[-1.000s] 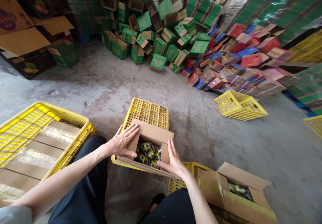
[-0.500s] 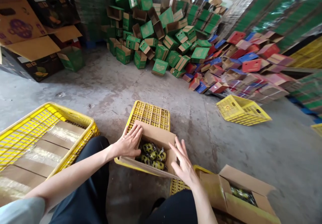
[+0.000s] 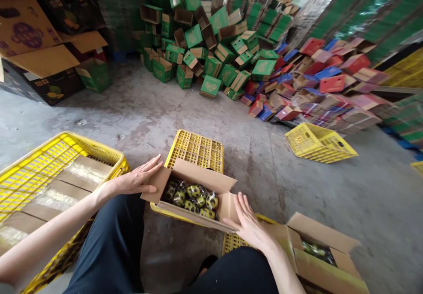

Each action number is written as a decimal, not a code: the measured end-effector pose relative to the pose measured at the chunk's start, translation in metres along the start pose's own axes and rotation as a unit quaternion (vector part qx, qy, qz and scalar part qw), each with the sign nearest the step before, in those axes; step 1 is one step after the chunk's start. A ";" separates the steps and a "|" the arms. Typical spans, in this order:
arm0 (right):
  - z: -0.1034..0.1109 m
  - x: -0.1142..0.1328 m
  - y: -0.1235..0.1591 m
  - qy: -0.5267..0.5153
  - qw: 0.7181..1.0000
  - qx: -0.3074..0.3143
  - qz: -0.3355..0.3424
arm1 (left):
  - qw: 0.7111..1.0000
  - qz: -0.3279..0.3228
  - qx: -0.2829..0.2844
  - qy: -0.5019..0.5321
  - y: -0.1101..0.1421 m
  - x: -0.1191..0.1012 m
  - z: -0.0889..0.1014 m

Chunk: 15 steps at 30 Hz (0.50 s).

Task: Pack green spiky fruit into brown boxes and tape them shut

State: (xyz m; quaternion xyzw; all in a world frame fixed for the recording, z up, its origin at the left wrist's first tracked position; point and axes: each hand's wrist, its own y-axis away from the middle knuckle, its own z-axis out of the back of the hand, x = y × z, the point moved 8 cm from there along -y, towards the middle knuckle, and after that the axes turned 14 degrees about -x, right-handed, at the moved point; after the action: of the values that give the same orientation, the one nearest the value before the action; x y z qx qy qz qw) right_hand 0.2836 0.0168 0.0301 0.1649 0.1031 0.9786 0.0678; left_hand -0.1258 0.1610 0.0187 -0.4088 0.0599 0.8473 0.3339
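An open cardboard box (image 3: 204,174) rests on an upturned yellow plastic crate (image 3: 194,148) in front of me. Inside it lie several green, dark-patterned round items (image 3: 195,196) in clear plastic wrap; I cannot tell their exact kind. My left hand (image 3: 138,178) lies flat with fingers stretched along the box's left end flap, which is folded outward. At the right end, the spread fingers of my right hand (image 3: 248,223) touch the other end flap. The long far flap stands up and outward. Neither hand is closed round anything.
Left of my leg, a yellow crate (image 3: 124,158) holds several taped cartons (image 3: 74,192). A second open box (image 3: 325,265) with wrapped items sits at lower right. An empty yellow crate (image 3: 319,143) lies farther off. Green boxes (image 3: 211,86) and red and blue boxes (image 3: 330,85) are heaped behind.
My left hand has moved left from inside the box's left end, and the left end flap is now folded outward. My right hand has come down against the right end flap.
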 end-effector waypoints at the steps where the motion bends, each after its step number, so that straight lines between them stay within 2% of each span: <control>1: -0.002 0.000 -0.001 -0.024 0.999 0.019 -0.018 | 1.000 0.007 0.000 -0.007 0.003 0.009 -0.004; 4: -0.001 0.000 0.000 -0.072 0.994 0.067 -0.052 | 0.999 0.021 0.021 -0.027 0.007 0.026 -0.019; 7: 0.007 0.003 0.005 -0.093 0.990 0.100 -0.045 | 0.997 0.028 0.023 -0.074 0.008 0.025 -0.020; 11: 0.016 0.015 0.010 -0.095 0.990 0.098 -0.017 | 0.993 -0.039 -0.017 -0.112 0.009 -0.010 -0.007; 15: 0.006 0.035 0.011 -0.031 0.994 0.105 0.008 | 0.992 -0.085 0.000 -0.091 0.007 -0.052 -0.020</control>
State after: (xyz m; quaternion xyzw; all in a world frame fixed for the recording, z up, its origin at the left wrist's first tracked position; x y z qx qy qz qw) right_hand 0.2521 0.0130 0.0491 0.2020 0.2017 0.9573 0.0456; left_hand -0.0935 0.1214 0.0427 -0.3338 -0.0060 0.8494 0.4086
